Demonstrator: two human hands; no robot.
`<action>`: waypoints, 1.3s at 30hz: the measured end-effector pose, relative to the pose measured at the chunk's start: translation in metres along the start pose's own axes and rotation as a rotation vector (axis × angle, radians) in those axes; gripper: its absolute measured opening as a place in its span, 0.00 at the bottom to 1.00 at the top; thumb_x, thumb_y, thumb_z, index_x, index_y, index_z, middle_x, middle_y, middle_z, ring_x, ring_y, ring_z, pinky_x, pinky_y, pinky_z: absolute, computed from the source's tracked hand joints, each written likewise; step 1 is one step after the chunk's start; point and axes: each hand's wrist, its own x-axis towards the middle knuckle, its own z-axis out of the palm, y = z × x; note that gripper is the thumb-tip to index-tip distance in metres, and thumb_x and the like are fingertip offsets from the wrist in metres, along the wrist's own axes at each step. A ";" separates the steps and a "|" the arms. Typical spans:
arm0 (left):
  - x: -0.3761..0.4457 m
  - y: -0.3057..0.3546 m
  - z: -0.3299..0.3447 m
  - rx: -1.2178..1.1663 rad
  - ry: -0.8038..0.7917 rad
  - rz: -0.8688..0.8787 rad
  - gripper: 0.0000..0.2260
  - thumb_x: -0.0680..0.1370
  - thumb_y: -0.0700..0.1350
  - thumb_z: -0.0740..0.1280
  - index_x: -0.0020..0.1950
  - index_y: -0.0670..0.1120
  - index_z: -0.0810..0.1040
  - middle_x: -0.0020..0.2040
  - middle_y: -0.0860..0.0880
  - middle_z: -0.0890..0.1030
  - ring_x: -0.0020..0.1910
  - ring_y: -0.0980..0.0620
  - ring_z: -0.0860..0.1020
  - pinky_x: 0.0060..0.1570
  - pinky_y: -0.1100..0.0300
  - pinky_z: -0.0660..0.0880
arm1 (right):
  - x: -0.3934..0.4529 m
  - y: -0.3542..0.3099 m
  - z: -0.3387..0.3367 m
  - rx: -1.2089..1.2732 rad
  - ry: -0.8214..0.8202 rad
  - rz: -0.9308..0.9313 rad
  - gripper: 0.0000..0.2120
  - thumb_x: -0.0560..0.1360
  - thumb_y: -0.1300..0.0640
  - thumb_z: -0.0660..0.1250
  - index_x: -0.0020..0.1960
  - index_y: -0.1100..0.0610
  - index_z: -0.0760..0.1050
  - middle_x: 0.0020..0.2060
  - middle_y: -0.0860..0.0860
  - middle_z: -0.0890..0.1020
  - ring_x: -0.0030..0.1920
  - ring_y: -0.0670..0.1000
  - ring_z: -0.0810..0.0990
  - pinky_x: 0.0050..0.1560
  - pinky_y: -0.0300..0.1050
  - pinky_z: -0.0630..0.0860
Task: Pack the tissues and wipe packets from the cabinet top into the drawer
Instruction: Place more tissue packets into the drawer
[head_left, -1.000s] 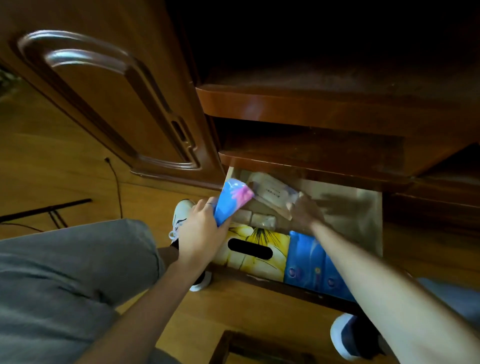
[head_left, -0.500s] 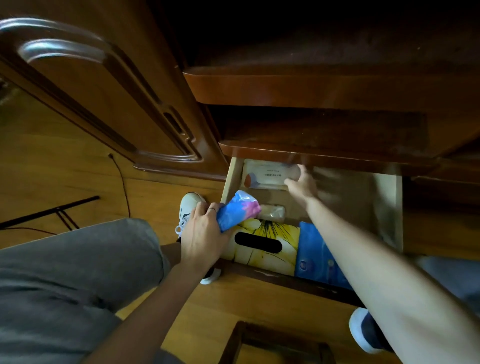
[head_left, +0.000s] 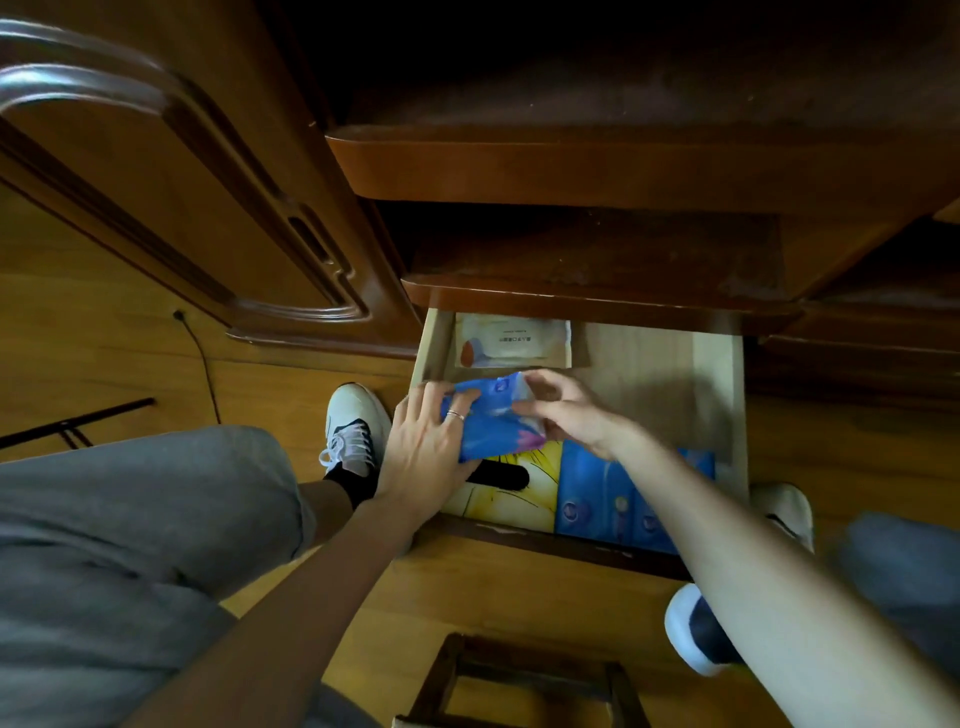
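Note:
The light wood drawer (head_left: 719, 410) stands pulled out under the dark cabinet top (head_left: 597, 166). A beige wipe packet (head_left: 511, 344) lies flat at its back left. At the front sit a yellow tissue box (head_left: 511, 501) and a blue tissue pack (head_left: 605, 493). Both hands hold a blue and pink packet (head_left: 493, 421) over the drawer's left half: my left hand (head_left: 426, 441) grips its left end, my right hand (head_left: 571, 410) pinches its right end.
An open cabinet door (head_left: 171, 197) hangs at the left. My grey-trousered knee (head_left: 135, 525) and white shoes (head_left: 353, 426) are on the wooden floor beside the drawer. A dark wooden stool (head_left: 519, 680) stands at the bottom, and a black cable (head_left: 200, 358) runs along the floor.
My right hand left the beige packet lying at the drawer's back and came forward to the blue and pink packet. My left hand carried that packet further over the drawer.

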 end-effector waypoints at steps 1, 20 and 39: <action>0.001 0.001 0.001 -0.006 0.004 0.002 0.36 0.68 0.58 0.76 0.72 0.47 0.70 0.64 0.42 0.73 0.64 0.40 0.71 0.63 0.45 0.71 | -0.003 0.001 -0.005 0.042 0.089 -0.018 0.26 0.76 0.59 0.74 0.72 0.51 0.71 0.62 0.55 0.79 0.56 0.57 0.82 0.55 0.54 0.82; 0.008 0.015 0.008 -0.195 -0.183 -0.202 0.22 0.78 0.50 0.69 0.71 0.46 0.75 0.72 0.45 0.69 0.73 0.43 0.67 0.70 0.48 0.67 | -0.051 0.029 -0.073 -1.198 0.886 0.024 0.43 0.74 0.64 0.69 0.82 0.53 0.50 0.81 0.61 0.42 0.80 0.63 0.46 0.77 0.56 0.57; 0.033 0.048 -0.053 -0.148 -0.450 -0.034 0.18 0.80 0.58 0.61 0.67 0.54 0.77 0.70 0.55 0.72 0.60 0.50 0.79 0.52 0.54 0.77 | -0.123 -0.049 -0.077 -1.199 0.292 0.036 0.16 0.81 0.50 0.63 0.68 0.47 0.77 0.66 0.49 0.80 0.64 0.51 0.78 0.63 0.50 0.75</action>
